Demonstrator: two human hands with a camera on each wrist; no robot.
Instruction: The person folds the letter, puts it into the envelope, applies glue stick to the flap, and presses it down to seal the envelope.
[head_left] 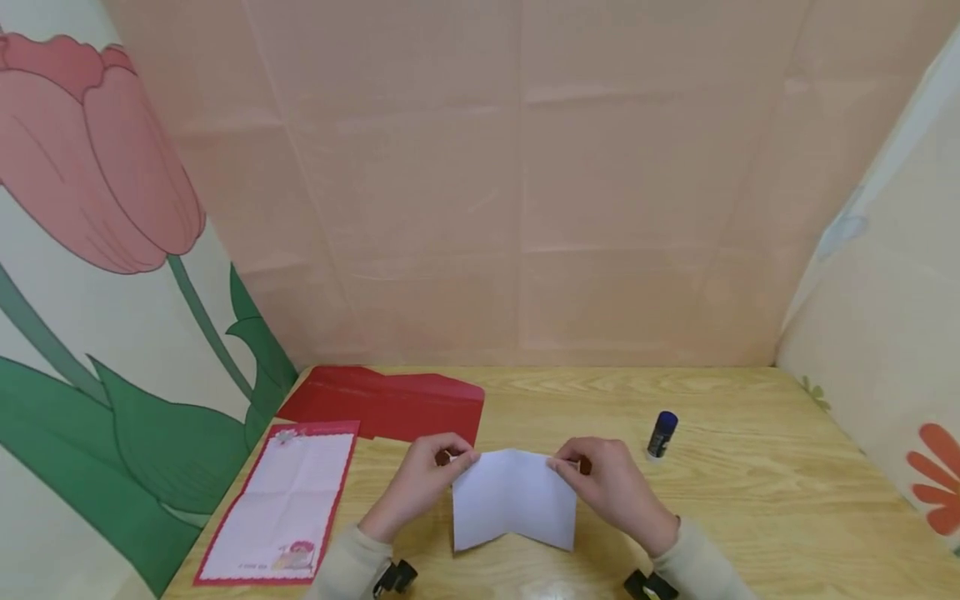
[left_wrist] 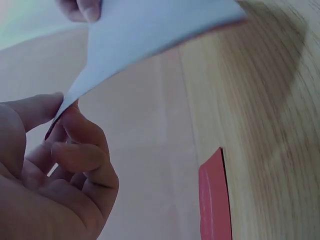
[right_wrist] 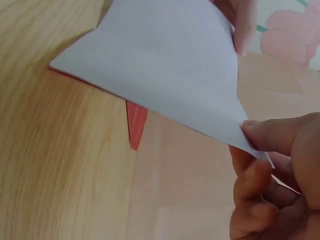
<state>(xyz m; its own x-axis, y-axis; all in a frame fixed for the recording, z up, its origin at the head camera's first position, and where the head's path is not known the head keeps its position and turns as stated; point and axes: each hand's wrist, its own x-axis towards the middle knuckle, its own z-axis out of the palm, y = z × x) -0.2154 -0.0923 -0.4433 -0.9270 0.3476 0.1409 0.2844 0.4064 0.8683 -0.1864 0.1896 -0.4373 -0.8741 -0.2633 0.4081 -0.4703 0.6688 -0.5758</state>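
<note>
A white sheet of paper (head_left: 514,498), creased down its middle, is held up above the table between both hands. Its two halves bend at the crease, and a thin red edge shows along its border in the right wrist view. My left hand (head_left: 429,479) pinches the upper left corner between thumb and fingers. At the upper right corner, my right hand (head_left: 611,483) pinches the same sheet. In the left wrist view, the left thumb lies on the white face of the sheet (left_wrist: 145,35) with curled fingers behind it. The right wrist view gives the right hand (right_wrist: 280,170) a similar grip.
Red paper pieces (head_left: 390,402) lie at the back left of the wooden table (head_left: 750,500). Nearer on the left is a creased white letter sheet with a red border (head_left: 281,500). A glue stick with a blue cap (head_left: 662,436) stands to the right.
</note>
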